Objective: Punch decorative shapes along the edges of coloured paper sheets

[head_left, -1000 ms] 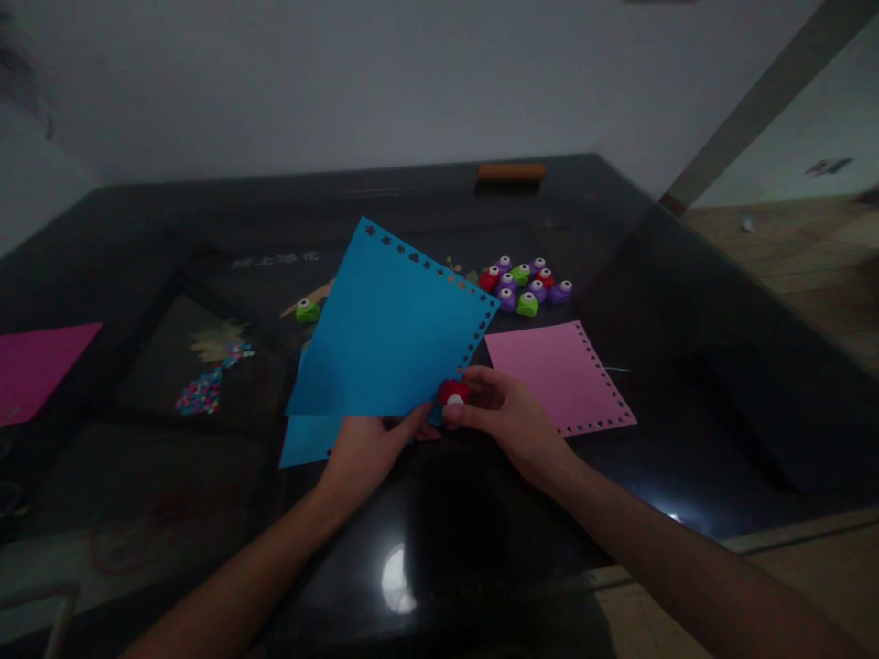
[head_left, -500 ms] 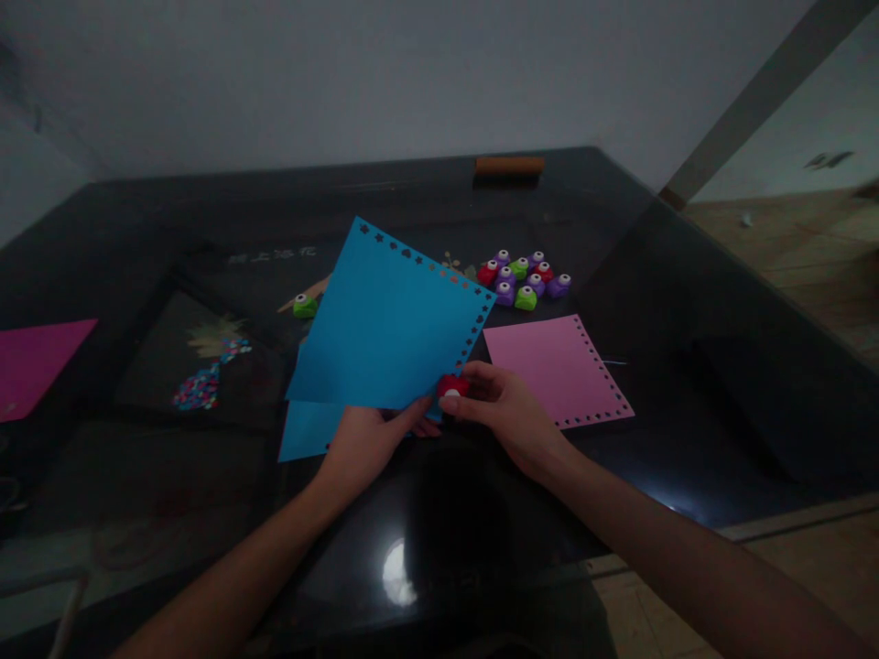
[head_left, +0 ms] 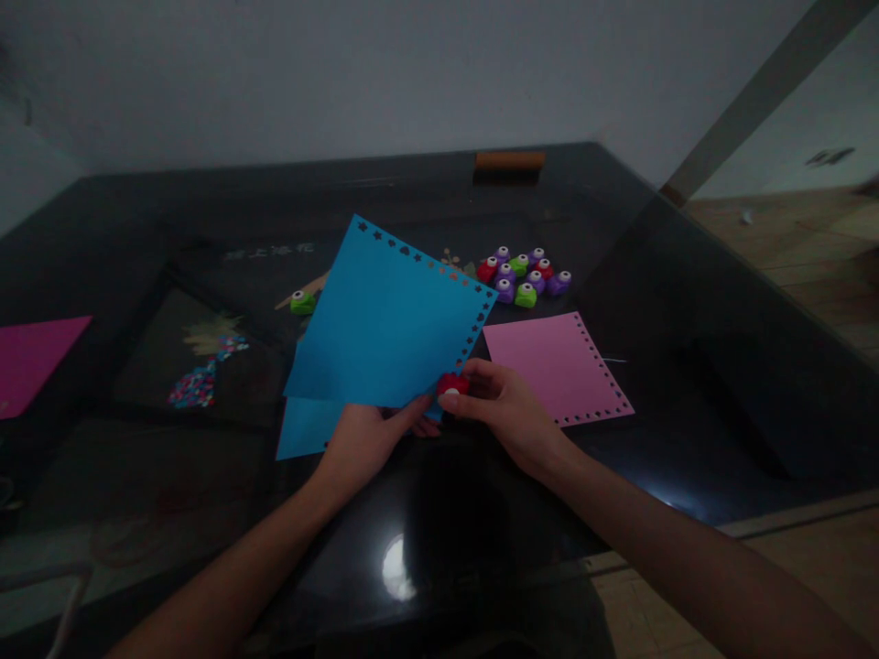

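A blue sheet (head_left: 385, 320) with small shaped holes along two edges is lifted above the table, tilted. My left hand (head_left: 381, 435) pinches its lower edge, thumb on top. Closed round a red punch (head_left: 451, 386) at the sheet's lower right corner is my right hand (head_left: 498, 403), its thumb on the white button. Another blue sheet (head_left: 306, 430) lies beneath. To the right, a pink sheet (head_left: 532, 366) has holes along its right and lower edges. Behind it stand several purple, green and red punches (head_left: 526, 276).
On the dark glossy table (head_left: 426, 197), a green punch (head_left: 302, 302) and a heap of paper bits (head_left: 194, 388) lie left. A magenta sheet (head_left: 37, 361) is at far left, a brown roll (head_left: 509, 161) at the back.
The view has shifted very slightly. Both hands, the blue sheet and the red punch hold almost the same places as before.
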The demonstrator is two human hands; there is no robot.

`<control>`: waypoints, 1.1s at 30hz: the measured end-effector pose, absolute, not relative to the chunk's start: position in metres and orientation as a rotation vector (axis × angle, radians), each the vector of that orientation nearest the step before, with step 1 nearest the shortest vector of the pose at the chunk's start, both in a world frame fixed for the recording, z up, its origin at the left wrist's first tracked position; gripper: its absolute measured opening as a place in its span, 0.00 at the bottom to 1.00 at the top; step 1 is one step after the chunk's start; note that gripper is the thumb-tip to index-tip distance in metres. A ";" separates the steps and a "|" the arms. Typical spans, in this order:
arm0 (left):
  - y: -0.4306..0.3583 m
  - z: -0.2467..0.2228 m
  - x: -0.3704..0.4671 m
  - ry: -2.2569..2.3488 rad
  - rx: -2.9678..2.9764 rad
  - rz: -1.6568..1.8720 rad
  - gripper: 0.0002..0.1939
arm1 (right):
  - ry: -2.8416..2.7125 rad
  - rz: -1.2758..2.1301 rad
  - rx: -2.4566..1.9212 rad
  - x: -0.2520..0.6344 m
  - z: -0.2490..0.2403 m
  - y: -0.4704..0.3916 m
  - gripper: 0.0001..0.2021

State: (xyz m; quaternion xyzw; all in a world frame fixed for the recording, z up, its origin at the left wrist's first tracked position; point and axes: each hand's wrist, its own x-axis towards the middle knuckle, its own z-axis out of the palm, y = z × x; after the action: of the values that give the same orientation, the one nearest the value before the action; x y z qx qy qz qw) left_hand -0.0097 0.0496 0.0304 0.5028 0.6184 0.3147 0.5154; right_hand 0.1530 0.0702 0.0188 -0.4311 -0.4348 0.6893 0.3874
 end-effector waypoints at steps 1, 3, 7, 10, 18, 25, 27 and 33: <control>0.050 0.030 -0.010 1.481 1.206 0.758 0.08 | -1.103 1.755 -1.098 0.153 0.019 0.070 0.12; 0.050 0.031 -0.010 1.484 1.200 0.758 0.08 | -1.097 1.757 -1.097 0.153 0.019 0.070 0.12; 0.049 0.030 -0.010 1.497 1.202 0.751 0.08 | -1.082 1.769 -1.088 0.153 0.019 0.070 0.12; 0.048 0.029 -0.011 1.488 1.221 0.746 0.10 | -1.085 1.770 -1.099 0.153 0.018 0.070 0.12; 0.049 0.030 -0.010 1.495 1.228 0.749 0.10 | -1.074 1.774 -1.103 0.153 0.019 0.070 0.13; 0.049 0.029 -0.010 1.476 1.230 0.759 0.10 | -1.074 1.780 -1.069 0.152 0.018 0.070 0.12; 0.049 0.027 -0.011 1.474 1.241 0.762 0.10 | -1.063 1.778 -1.069 0.152 0.018 0.070 0.12; 0.048 0.023 -0.012 1.464 1.264 0.766 0.10 | -1.064 1.762 -1.064 0.151 0.017 0.070 0.12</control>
State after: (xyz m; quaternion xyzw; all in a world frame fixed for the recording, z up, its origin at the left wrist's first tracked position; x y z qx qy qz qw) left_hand -0.0123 0.0479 0.0232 0.5240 0.6070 0.3175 0.5061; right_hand 0.1515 0.0701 0.0175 -0.4207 -0.4207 0.6967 0.4008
